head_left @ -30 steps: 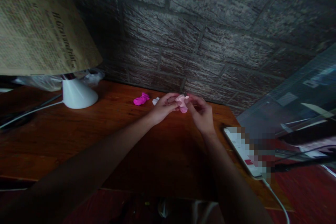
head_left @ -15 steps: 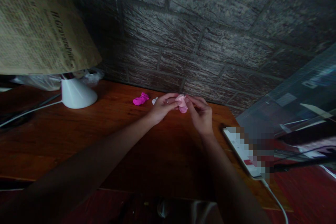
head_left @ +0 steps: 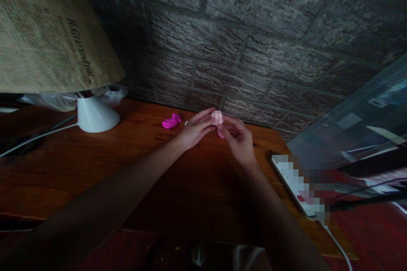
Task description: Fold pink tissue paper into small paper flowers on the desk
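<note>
A dark grey brick-patterned wall [head_left: 178, 29] rises at the far side of a brown wooden table [head_left: 133, 135], where a tan newsprint-shaded lamp [head_left: 57, 38] with a white conical base stands at left. A flat white-faced device [head_left: 294, 190], partly pixelated, lies at right. Above the table's far middle, a person's left hand [head_left: 195, 131] and right hand [head_left: 240, 142] grasp a lumpy pale-pink piece [head_left: 217, 117] between their fingers. To their left lie a crumpled magenta lump [head_left: 171, 121] and a mostly hidden small white piece [head_left: 186, 123].
</note>
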A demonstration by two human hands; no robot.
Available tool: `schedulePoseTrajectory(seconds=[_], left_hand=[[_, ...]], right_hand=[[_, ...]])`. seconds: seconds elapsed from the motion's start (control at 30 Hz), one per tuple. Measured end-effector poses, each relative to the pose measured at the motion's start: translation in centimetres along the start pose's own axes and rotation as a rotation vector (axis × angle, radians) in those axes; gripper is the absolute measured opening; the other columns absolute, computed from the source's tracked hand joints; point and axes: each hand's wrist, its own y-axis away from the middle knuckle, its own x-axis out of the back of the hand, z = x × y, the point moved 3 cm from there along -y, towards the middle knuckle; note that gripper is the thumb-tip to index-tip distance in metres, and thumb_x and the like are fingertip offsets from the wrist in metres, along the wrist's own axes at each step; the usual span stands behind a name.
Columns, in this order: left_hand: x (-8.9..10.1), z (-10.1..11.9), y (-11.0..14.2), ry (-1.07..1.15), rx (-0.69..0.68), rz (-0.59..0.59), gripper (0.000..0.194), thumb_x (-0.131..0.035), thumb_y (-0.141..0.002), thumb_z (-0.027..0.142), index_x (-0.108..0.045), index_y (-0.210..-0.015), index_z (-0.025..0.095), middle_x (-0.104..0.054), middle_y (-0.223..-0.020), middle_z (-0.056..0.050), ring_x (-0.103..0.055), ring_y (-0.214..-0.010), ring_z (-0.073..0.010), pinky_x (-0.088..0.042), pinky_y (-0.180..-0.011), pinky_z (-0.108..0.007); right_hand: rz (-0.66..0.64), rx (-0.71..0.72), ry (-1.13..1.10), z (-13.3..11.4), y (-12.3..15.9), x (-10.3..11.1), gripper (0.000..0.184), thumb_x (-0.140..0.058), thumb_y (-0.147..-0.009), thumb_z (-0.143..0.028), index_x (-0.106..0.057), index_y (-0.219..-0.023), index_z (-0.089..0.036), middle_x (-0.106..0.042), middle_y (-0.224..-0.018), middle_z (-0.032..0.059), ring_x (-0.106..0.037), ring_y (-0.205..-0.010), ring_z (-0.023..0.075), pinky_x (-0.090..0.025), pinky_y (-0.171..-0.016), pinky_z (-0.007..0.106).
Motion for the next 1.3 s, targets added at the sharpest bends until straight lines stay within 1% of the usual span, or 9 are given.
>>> schedulePoseTrajectory(seconds=[0.17, 0.33, 0.47, 0.57, 0.7, 0.83, 1.03, 1.17, 1.3], left_hand=[[0.5, -0.5, -0.4, -0.073, -0.018, 0.025, 0.032, -0.084, -0.073, 0.022, -0.076, -0.104, 0.021, -0.074, -0.116, -0.007, -0.068, -0.103, -0.0171, -0.052, -0.090, -0.030], [0.3, -0.7, -0.3, -0.070, -0.025, 0.024, 0.037, -0.086, -0.071, 0.025, -0.076, -0.106, 0.020, -0.074, -0.114, -0.007, -0.068, -0.104, -0.0183, -0.054, -0.090, -0.030], [-0.3, -0.4, 0.0, -0.100, -0.025, -0.040, 0.038, -0.085, -0.074, 0.030, -0.075, -0.110, 0.022, -0.073, -0.117, -0.007, -0.069, -0.103, -0.0194, -0.056, -0.087, -0.032], [-0.8, -0.2, 0.2, -0.143, -0.027, -0.107, 0.041, -0.086, -0.072, 0.031, -0.076, -0.111, 0.021, -0.074, -0.117, -0.009, -0.069, -0.102, -0.0204, -0.056, -0.086, -0.033], [-0.8, -0.2, 0.2, -0.226, -0.072, -0.122, 0.050, -0.089, -0.066, 0.028, -0.075, -0.113, 0.020, -0.075, -0.116, -0.010, -0.070, -0.103, -0.0225, -0.056, -0.089, -0.035], [-0.7, -0.1, 0.2, -0.324, -0.092, -0.117, 0.047, -0.088, -0.067, 0.028, -0.076, -0.112, 0.019, -0.077, -0.113, -0.010, -0.071, -0.102, -0.0237, -0.056, -0.093, -0.040], [-0.7, 0.4, 0.4, -0.387, -0.117, -0.120, 0.045, -0.087, -0.069, 0.027, -0.075, -0.112, 0.018, -0.076, -0.118, -0.011, -0.070, -0.111, -0.0254, -0.051, -0.104, -0.045], [-0.7, 0.7, 0.4, -0.403, -0.144, -0.120, 0.044, -0.087, -0.071, 0.028, -0.075, -0.111, 0.018, -0.076, -0.117, -0.011, -0.070, -0.111, -0.0244, -0.050, -0.105, -0.045], [-0.7, 0.8, 0.4, -0.421, -0.151, -0.154, 0.043, -0.086, -0.071, 0.028, -0.075, -0.111, 0.018, -0.077, -0.115, -0.010, -0.071, -0.108, -0.0228, -0.050, -0.105, -0.044]], right_hand=[[-0.031, -0.153, -0.113, 0.8, -0.2, 0.0, 0.048, -0.077, -0.080, -0.048, -0.066, -0.121, -0.026, -0.071, -0.123, 0.0086, -0.072, -0.093, 0.0201, -0.061, -0.078, 0.036], [-0.139, -0.192, -0.188, 1.3, -0.1, -0.5, 0.062, -0.085, -0.073, -0.042, -0.061, -0.128, -0.029, -0.072, -0.122, 0.0074, -0.071, -0.099, 0.0209, -0.060, -0.074, 0.033], [-0.118, -0.201, -0.210, 1.6, -0.2, -0.4, 0.052, -0.082, -0.076, -0.043, -0.066, -0.122, -0.026, -0.076, -0.108, 0.0056, -0.071, -0.086, 0.0181, -0.058, -0.070, 0.032], [-0.053, -0.178, -0.183, 1.8, -0.3, 0.0, 0.045, -0.082, -0.076, -0.044, -0.071, -0.113, -0.022, -0.077, -0.100, 0.0053, -0.070, -0.081, 0.0169, -0.058, -0.075, 0.033], [0.006, -0.126, -0.065, 1.7, -0.2, 0.3, 0.041, -0.081, -0.076, -0.045, -0.073, -0.110, -0.022, -0.077, -0.100, 0.0056, -0.071, -0.083, 0.0190, -0.058, -0.078, 0.035], [0.027, -0.047, 0.048, 1.4, 0.0, 0.3, 0.034, -0.079, -0.080, -0.040, -0.074, -0.108, -0.022, -0.075, -0.103, 0.0069, -0.071, -0.084, 0.0194, -0.057, -0.076, 0.034], [0.002, -0.043, 0.050, 1.3, 0.0, 0.3, 0.033, -0.078, -0.080, -0.040, -0.074, -0.109, -0.024, -0.075, -0.102, 0.0066, -0.072, -0.087, 0.0203, -0.058, -0.080, 0.037], [-0.075, -0.084, -0.088, 1.3, -0.4, 0.8, 0.038, -0.082, -0.076, -0.042, -0.076, -0.110, -0.026, -0.077, -0.106, 0.0052, -0.072, -0.087, 0.0201, -0.059, -0.082, 0.038], [-0.138, -0.190, -0.207, 1.8, -0.7, 1.6, 0.035, -0.081, -0.076, -0.045, -0.078, -0.107, -0.028, -0.078, -0.089, 0.0016, -0.070, -0.074, 0.0177, -0.059, -0.073, 0.037]])
